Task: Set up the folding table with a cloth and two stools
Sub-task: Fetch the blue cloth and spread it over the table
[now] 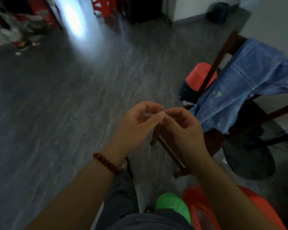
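One grey streaked floor [56, 113] fills most of the view, blurred, with a bright glare patch at its far end. One blue cloth [239, 83], checked with pale lines, hangs draped over a dark wooden frame [223, 52] at the right; its long axis runs from the upper right down to the lower left, the low corner ending just beside the right hand. The frame's bars slant the same way, and its right part is cut off by the picture edge. Whether this frame is the folding table cannot be told. One red stool [259, 205] at the bottom right is cut off by the edge and partly covered by the right forearm. A second red stool [199, 75] stands behind the frame, crossed by a bar. Both forearms reach forward. Left hand [136, 125] and right hand [184, 128] meet at mid-picture over a further slatted piece of dark wood, fingers [158, 117] curled narrow, thumb and forefinger tips together. Whether they pinch anything is too blurred to tell. One red bead bracelet [105, 163] circles the left wrist.
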Tool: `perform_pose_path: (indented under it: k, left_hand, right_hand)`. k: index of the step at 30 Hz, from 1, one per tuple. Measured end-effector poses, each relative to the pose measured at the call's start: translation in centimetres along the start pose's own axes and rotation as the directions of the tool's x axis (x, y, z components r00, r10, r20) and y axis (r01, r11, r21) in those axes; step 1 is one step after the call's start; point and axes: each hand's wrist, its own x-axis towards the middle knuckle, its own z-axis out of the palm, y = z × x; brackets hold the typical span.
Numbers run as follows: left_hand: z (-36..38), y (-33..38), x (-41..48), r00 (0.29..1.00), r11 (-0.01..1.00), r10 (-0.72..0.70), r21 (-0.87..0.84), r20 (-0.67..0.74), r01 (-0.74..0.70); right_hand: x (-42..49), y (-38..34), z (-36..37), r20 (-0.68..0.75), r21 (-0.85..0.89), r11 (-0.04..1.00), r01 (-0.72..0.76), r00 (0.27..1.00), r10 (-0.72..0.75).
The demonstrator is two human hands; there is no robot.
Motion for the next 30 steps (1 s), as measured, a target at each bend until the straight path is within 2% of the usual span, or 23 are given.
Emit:
perform_pose_path:
  k: [4, 8, 18, 24, 30]
  left_hand:
    - [-0.3, -0.1, 7.0, 0.989, 0.999, 0.022, -0.030, 0.146, -0.018]
    - [0.0, 0.6, 14.6, 0.947, 0.997, 0.072, -0.007, 0.313, -0.074]
    - [5.5, 0.5, 26.0, 0.792, 0.997, 0.071, -0.031, 0.606, -0.065]
    - [11.0, -0.4, 29.7, 0.711, 0.996, 0.075, -0.024, 0.699, -0.082]
    - [17.1, -0.6, 33.1, 0.686, 0.996, 0.039, 0.024, 0.726, -0.082]
  right_hand:
    - [5.2, -0.3, 0.0, -0.148, -0.010, 1.000, 0.018, 0.989, -0.019]
    - [10.7, -1.5, -0.3, -0.301, 0.011, 0.998, 0.055, 0.953, -0.049]
    - [17.0, -3.1, -4.4, -0.595, 0.016, 0.994, 0.109, 0.800, -0.078]
    - [18.7, -3.3, -9.2, -0.703, -0.009, 0.998, 0.060, 0.710, -0.049]
    - [21.8, -3.1, -16.2, -0.792, -0.003, 0.999, -0.036, 0.610, 0.019]
